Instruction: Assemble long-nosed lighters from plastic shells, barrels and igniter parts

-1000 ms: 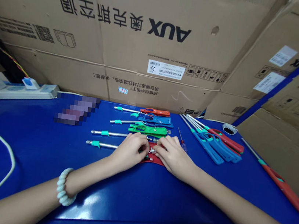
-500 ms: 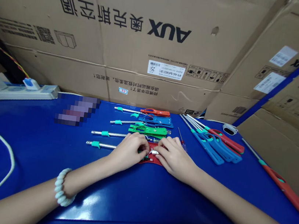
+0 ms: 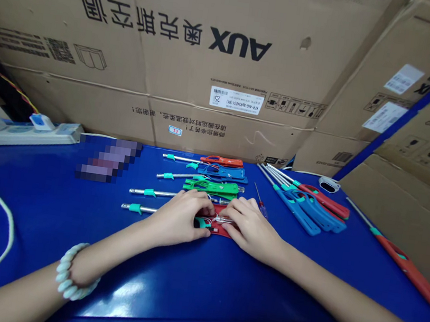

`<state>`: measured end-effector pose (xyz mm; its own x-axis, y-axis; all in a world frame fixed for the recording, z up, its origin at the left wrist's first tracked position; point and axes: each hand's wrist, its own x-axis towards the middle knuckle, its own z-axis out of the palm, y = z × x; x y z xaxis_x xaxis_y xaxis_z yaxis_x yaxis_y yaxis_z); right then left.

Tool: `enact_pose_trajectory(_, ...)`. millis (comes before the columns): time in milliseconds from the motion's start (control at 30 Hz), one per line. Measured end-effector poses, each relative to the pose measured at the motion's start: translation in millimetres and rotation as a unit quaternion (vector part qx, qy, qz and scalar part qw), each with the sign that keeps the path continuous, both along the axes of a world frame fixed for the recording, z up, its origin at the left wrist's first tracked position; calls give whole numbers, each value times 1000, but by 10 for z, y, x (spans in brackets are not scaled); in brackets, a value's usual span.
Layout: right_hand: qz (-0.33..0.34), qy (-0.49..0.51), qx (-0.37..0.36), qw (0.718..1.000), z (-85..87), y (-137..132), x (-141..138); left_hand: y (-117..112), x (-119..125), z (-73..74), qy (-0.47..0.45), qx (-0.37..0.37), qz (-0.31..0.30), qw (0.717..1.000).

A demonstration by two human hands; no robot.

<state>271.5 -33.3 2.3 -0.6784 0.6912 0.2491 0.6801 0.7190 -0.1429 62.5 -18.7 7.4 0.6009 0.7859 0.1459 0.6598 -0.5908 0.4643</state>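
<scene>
Under both hands lies an opened red lighter casing (image 3: 225, 231), with a green trigger (image 3: 203, 223) and thin white wires showing inside. My left hand (image 3: 181, 217) grips the casing's left part, thumb at the near edge and fingers at the far edge. The fingers of my right hand (image 3: 250, 222) close on a small clear fuel tank (image 3: 225, 220) at the casing's right part. A metal lighter tube (image 3: 148, 209) with a green piece on it sticks out to the left, partly hidden by my left hand.
Farther back lie opened lighters, among them a green one (image 3: 213, 187) and a blue one (image 3: 223, 172). A screwdriver (image 3: 261, 202) is right of them, near closed blue lighters (image 3: 303, 213). A power strip (image 3: 54, 133) stands left; a cardboard wall (image 3: 172, 69) rises behind.
My left thumb has moved down, away from the wires, to the casing's near edge, so the green trigger shows more. My right fingers have shifted slightly, showing more of the clear tank.
</scene>
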Motion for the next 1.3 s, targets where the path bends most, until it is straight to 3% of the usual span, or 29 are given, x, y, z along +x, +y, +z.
enact_pose_trajectory(200,-5,9,-21,1000,15,-10,-18,-20,8,-12,28,-2,0,1000)
enact_pose_trajectory(1300,12,32,-34,999,-26,3,-4,-28,-4,-31,-7,-8,-8,1000)
